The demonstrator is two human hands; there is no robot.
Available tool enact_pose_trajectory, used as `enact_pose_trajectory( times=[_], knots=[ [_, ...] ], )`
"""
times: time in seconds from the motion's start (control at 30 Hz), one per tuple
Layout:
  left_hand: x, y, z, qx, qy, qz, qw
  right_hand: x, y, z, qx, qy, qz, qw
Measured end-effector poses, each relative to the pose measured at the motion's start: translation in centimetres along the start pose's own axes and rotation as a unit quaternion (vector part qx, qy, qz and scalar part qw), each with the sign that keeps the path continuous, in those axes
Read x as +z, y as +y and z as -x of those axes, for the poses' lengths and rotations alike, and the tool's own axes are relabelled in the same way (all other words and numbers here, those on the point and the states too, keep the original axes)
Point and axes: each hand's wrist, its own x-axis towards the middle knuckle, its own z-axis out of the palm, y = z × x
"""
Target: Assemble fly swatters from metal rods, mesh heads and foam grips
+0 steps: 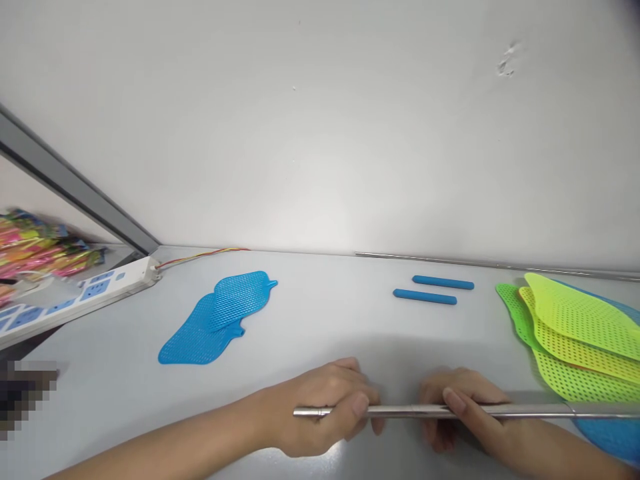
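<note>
A shiny metal telescopic rod [400, 411] lies level across both hands near the front of the table. My left hand [330, 407] is closed round it close to its left end, the thumb pressed on top. Further right, my right hand [463, 403] also grips the rod, thumb over it; the rod runs on past the right edge of view. Two blue mesh fly-swatter heads [240, 300] overlap on the table beyond my left hand. Beyond my right hand lie two blue handle sleeves [425, 297], side by side.
Yellow and green mesh swatter heads [585, 333] are piled at the right, with blue ones partly under them. Thin metal rods [425, 257] lie along the wall [320, 133]. At the left are a white power strip [100, 290], a thin cable and colourful packaged items [45, 247].
</note>
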Motion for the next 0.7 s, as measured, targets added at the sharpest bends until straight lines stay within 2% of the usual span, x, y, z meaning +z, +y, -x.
enact_pose_trajectory(
  times=[0.4,0.7],
  knots=[
    [0.04,0.09,0.03,-0.006,0.019,0.036,0.999,0.21,0.99,-0.14,0.019,0.008,-0.05,0.999],
    [0.08,-0.02,-0.04,-0.007,0.022,0.033,0.999,0.1,0.21,-0.06,0.003,0.008,-0.022,1.0]
  ],
)
